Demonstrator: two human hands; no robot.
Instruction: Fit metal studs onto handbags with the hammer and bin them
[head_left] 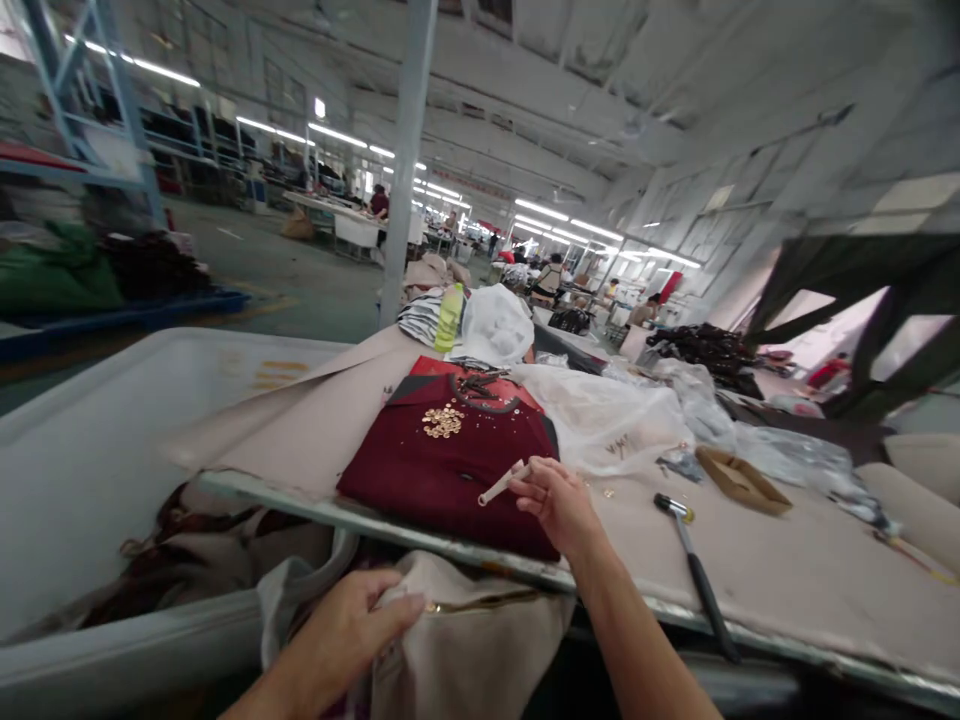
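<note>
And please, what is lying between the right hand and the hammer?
In the head view, a stretch of pale tabletop with small gold-coloured pieces shows between the right hand and the hammer.

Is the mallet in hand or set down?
Set down: the mallet lies on the table; the right hand holds a pale slender tool, the left hand beige fabric.

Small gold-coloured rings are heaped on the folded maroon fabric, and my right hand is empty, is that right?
Your right hand isn't empty: the head view shows it holding a slim pale item. The small gold-coloured rings are indeed heaped on the folded maroon fabric.
</note>
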